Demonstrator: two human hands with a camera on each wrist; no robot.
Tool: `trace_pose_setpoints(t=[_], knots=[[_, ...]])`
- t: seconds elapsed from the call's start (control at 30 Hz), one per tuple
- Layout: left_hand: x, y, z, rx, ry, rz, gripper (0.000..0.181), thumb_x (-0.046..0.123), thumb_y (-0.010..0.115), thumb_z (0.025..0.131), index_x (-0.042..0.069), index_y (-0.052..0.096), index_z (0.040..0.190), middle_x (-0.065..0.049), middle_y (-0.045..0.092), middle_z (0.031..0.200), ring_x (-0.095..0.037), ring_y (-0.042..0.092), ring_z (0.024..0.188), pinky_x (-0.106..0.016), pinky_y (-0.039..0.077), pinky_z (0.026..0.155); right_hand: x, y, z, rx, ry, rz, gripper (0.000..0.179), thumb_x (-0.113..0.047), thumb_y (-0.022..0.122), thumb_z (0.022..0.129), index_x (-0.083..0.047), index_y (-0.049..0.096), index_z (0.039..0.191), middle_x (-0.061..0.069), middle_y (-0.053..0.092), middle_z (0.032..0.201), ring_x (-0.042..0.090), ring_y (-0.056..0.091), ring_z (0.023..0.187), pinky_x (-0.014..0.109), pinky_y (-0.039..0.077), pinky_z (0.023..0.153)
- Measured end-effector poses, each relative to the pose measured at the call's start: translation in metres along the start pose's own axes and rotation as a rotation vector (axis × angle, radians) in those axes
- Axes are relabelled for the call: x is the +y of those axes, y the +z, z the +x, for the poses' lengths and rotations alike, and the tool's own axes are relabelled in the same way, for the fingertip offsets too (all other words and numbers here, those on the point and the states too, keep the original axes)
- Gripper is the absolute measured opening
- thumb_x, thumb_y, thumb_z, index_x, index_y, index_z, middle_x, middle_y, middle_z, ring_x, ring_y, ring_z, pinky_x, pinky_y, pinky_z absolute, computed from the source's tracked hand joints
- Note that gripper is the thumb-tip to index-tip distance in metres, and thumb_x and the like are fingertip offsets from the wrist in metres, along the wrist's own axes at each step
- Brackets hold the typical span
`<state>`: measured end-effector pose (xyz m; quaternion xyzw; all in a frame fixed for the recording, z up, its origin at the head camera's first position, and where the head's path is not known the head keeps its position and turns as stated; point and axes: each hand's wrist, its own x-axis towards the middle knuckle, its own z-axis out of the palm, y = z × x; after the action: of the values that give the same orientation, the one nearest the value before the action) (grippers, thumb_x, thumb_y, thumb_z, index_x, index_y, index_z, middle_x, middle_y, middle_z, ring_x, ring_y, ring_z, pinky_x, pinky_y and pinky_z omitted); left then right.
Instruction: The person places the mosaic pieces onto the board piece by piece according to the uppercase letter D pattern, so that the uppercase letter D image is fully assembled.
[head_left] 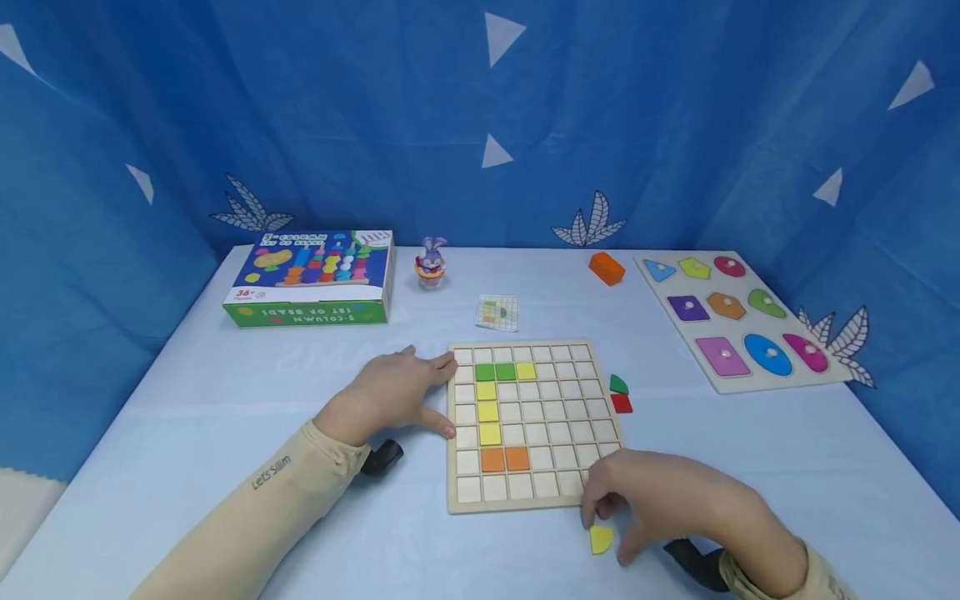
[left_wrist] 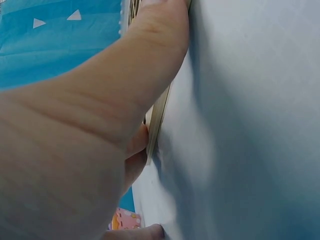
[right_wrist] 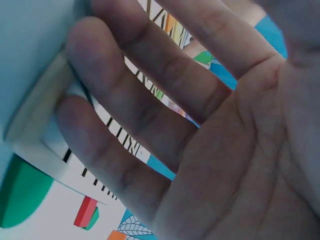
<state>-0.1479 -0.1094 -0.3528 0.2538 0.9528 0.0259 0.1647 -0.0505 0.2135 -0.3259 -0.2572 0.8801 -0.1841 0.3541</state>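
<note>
A square wooden grid board (head_left: 534, 483) lies on the table. On it, green, yellow (head_left: 489, 434) and orange tiles (head_left: 517, 458) form an open shape near its left side. My left hand (head_left: 393, 390) rests at the board's left edge, thumb and fingers spread along it. Beside the front right corner is my right hand (head_left: 660, 496), fingers bent downward and thumb apart. A yellow rounded piece (head_left: 601, 540) lies on the table between that thumb and the fingers. In the right wrist view, a green curved piece (right_wrist: 25, 192) lies by the board's edge close to the fingertips.
Right of the board lie a small green piece (head_left: 618, 384) and a red one (head_left: 622, 403). Behind it are a pattern card (head_left: 497, 312), a rabbit figure (head_left: 431, 265), a bead-set box (head_left: 307, 279) and an orange block (head_left: 607, 268). A shape puzzle board (head_left: 750, 333) lies at right.
</note>
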Motion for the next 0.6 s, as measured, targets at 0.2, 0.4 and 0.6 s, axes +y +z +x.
trace_pose_setpoints(t=[0.2, 0.4, 0.6], knots=[[0.001, 0.001, -0.001, -0.001, -0.001, -0.003, 0.108, 0.076, 0.072, 0.068, 0.023, 0.04, 0.156, 0.005, 0.033, 0.161, -0.053, 0.033, 0.139, -0.063, 0.034, 0.11, 0.001, 0.004, 0.003, 0.026, -0.027, -0.018, 0.034, -0.013, 0.094, 0.068, -0.036, 0.073, 0.081, -0.017, 0.057, 0.078, 0.005, 0.053, 0.075, 0.025, 0.05, 0.07], [0.001, 0.001, -0.001, 0.009, 0.006, 0.0, 0.108, 0.076, 0.072, 0.068, 0.022, 0.041, 0.156, 0.004, 0.034, 0.161, -0.053, 0.035, 0.139, -0.062, 0.035, 0.109, 0.002, 0.004, 0.006, 0.029, -0.059, -0.028, 0.032, -0.015, 0.094, 0.068, -0.036, 0.071, 0.076, -0.017, 0.057, 0.076, 0.004, 0.053, 0.074, 0.024, 0.049, 0.068], [0.0, 0.0, -0.002, 0.017, 0.005, 0.013, 0.107, 0.075, 0.073, 0.068, 0.021, 0.042, 0.156, 0.003, 0.035, 0.16, -0.053, 0.036, 0.138, -0.062, 0.035, 0.109, 0.0, -0.01, 0.004, 0.031, -0.055, -0.019, 0.03, -0.018, 0.093, 0.071, -0.036, 0.07, 0.079, -0.018, 0.06, 0.079, 0.006, 0.056, 0.077, 0.024, 0.052, 0.071]])
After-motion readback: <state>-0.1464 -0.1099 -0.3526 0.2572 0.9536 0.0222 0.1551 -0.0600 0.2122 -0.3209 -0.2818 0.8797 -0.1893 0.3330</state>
